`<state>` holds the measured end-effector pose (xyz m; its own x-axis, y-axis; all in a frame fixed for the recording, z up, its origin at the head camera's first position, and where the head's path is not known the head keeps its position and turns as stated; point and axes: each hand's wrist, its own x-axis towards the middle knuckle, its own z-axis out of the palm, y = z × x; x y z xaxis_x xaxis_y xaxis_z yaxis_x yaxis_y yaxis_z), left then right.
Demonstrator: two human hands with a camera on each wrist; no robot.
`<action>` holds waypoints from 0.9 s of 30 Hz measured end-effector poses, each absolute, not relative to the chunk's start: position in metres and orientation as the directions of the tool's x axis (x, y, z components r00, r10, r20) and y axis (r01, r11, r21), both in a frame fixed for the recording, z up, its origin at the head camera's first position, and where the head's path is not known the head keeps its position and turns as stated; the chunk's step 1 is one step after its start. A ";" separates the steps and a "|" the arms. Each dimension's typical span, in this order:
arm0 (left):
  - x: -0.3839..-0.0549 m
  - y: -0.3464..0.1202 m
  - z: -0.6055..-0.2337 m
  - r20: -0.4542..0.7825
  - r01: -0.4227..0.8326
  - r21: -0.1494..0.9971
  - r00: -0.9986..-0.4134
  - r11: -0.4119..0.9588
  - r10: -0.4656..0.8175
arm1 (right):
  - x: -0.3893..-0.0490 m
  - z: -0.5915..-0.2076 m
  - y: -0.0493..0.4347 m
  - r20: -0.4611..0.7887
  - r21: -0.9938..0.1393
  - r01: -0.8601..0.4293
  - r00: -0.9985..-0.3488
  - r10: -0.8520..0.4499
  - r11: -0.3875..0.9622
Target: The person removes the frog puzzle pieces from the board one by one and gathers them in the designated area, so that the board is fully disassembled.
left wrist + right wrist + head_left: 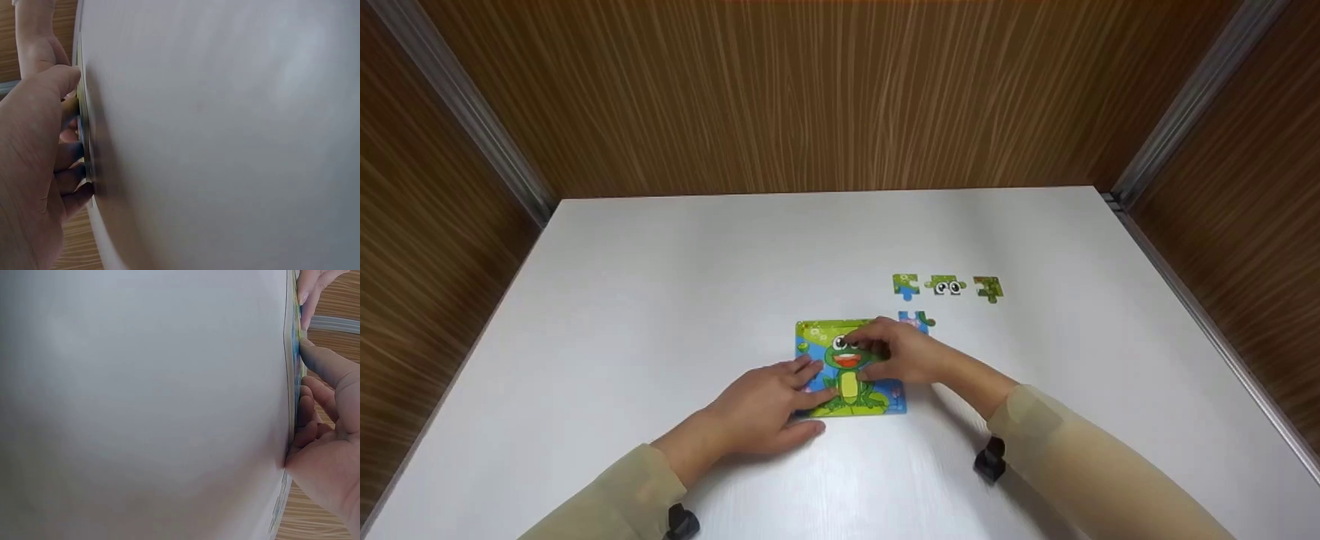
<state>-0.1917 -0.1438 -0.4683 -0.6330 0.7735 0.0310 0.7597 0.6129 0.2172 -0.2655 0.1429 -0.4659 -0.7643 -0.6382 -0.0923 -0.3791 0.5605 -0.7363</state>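
A frog jigsaw puzzle lies flat on the white table, its green and blue picture partly covered by both hands. My left hand rests on its left side with fingers spread, the thumb down near the front edge. In the left wrist view, the left fingers reach the puzzle's thin edge. My right hand is over the upper right of the picture, fingers bent, thumb and fingertips touching it. Whether a piece is between them is hidden. In the right wrist view, the right thumb touches the puzzle.
Loose jigsaw pieces lie behind and right of the puzzle: a green-blue piece, a piece with frog eyes, and a green corner piece. Another piece shows partly behind the right hand. A wood-grain wall closes the back.
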 end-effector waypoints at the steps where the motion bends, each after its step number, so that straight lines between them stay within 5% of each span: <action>1: -0.192 -0.144 -0.468 0.032 0.759 0.217 -0.634 0.614 0.773 | -0.266 -0.466 0.143 -0.095 -0.735 -0.377 -0.766 -0.636 0.564; 27: -0.192 -0.140 -0.467 0.045 0.772 0.195 -0.623 0.605 0.781 | -0.266 -0.465 0.142 -0.079 -0.767 -0.374 -0.752 -0.654 0.522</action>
<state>-0.1924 -0.1401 -0.4666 -0.6227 0.7811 0.0452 0.7724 0.6045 0.1950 -0.2656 0.1423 -0.4650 -0.7520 -0.6543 -0.0793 -0.3736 0.5223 -0.7666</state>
